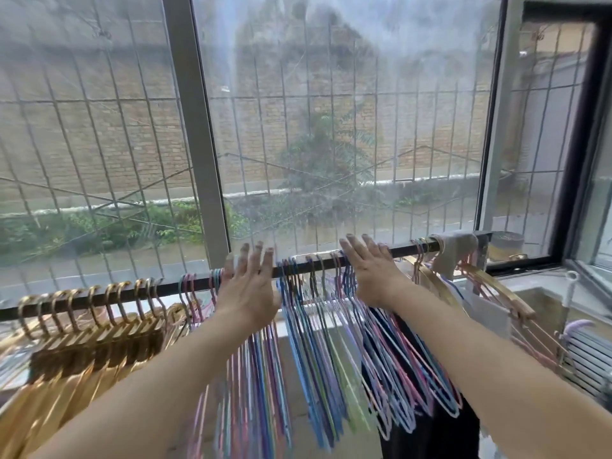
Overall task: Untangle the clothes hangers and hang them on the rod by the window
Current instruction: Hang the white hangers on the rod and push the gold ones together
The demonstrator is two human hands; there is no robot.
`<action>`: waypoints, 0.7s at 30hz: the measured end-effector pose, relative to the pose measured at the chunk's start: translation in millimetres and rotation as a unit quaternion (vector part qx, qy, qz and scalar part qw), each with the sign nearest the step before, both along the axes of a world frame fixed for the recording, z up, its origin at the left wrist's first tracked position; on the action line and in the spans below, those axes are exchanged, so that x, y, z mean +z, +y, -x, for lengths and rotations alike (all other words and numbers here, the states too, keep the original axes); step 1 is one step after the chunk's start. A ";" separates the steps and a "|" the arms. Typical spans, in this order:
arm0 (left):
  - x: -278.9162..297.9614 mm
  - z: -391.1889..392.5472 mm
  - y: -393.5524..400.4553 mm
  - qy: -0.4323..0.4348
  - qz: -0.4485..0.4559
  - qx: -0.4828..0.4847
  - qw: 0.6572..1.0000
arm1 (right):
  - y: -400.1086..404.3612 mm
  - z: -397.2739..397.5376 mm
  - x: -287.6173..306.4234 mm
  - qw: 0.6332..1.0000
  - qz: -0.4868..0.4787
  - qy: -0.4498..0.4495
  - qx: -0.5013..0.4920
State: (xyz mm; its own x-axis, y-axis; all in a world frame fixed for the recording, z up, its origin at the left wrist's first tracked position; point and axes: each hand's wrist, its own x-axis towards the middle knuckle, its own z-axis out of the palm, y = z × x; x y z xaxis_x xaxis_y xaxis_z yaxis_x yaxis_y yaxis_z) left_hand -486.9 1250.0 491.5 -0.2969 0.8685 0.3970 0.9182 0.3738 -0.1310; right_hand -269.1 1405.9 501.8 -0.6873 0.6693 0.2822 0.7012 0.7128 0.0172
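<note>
With the hangers (318,326) already hooked along the rod (165,289), both hands, left (249,289) and right (372,271), fingers straight and spread, best slide hooks sideways gently, evening gaps without crossing wires.

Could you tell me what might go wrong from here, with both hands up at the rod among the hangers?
1. The coloured wire hangers hang tightly packed, so sliding them with the open left hand or right hand could re-tangle their hooks.
2. A hard push along the rod might crowd the gold hangers.
</note>
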 end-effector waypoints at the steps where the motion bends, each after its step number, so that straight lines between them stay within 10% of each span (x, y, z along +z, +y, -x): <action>1: -4.1 8.0 -8.0 -0.037 -0.005 0.037 0.999 | -9.3 8.3 -4.4 1.000 -0.009 -0.003 0.027; 21: -9.2 40.0 -73.7 -0.031 0.076 0.113 0.990 | -95.5 126.8 -10.0 0.996 -0.081 0.005 0.029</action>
